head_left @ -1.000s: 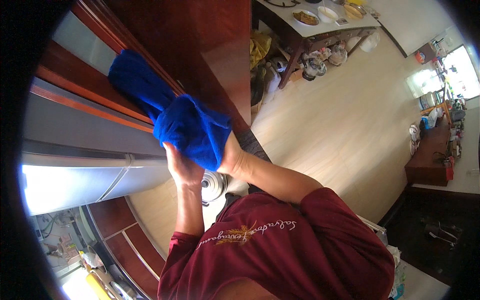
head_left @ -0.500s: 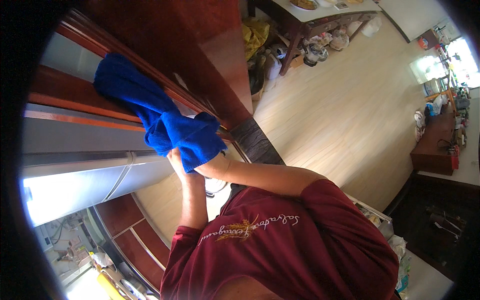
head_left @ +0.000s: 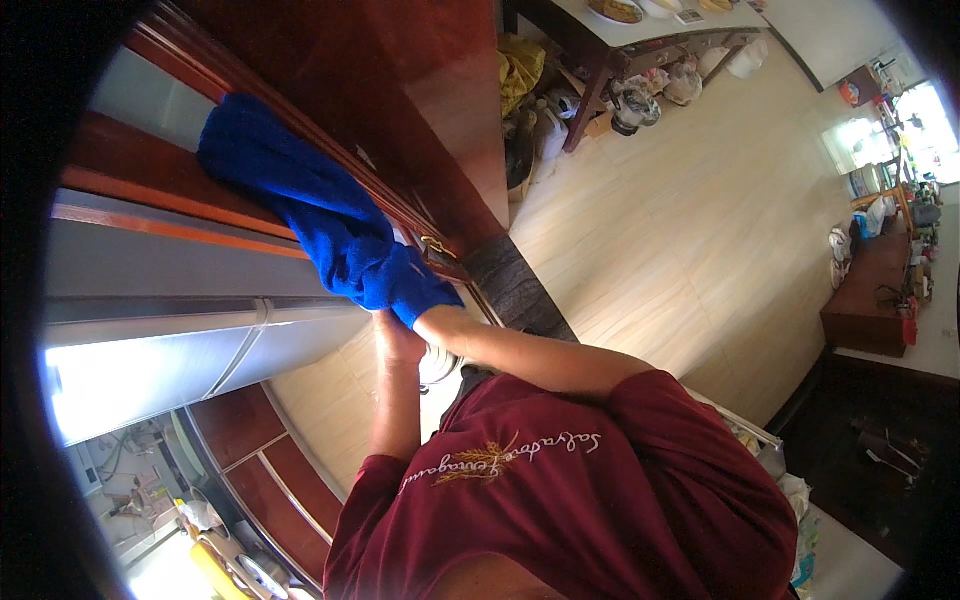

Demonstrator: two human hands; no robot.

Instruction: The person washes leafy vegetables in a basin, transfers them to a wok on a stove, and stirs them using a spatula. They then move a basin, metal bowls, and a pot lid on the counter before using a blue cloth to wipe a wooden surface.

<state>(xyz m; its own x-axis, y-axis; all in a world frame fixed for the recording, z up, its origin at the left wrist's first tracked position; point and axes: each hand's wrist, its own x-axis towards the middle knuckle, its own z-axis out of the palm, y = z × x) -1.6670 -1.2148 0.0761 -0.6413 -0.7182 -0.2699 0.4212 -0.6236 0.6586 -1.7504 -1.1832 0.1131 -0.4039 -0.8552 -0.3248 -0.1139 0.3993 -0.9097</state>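
A blue towel [head_left: 335,215] runs from the dark red door frame [head_left: 175,180] at the upper left down to my hands, its lower part bunched and twisted. My left hand [head_left: 398,340] is at the towel's lower end, fingers mostly hidden behind the cloth. From the right, my right hand [head_left: 436,322] reaches into the same end, and the towel covers its fingers. Both hands are close together and appear closed on the cloth. Just beside the towel, a brass-coloured door handle [head_left: 437,245] shows on the door's edge.
A reddish-brown door panel [head_left: 400,110] stands beyond the towel. A silvery fridge-like appliance [head_left: 190,350] is at the left, above red cabinets [head_left: 245,440]. Bags and bottles crowd under a table [head_left: 640,40] at the back. A wooden bench [head_left: 870,290] stands far right.
The towel's lower end, earlier puffed up with a flap hanging over my wrists, is now drawn narrower. My hands have shifted slightly right, and the brass handle has come into sight.
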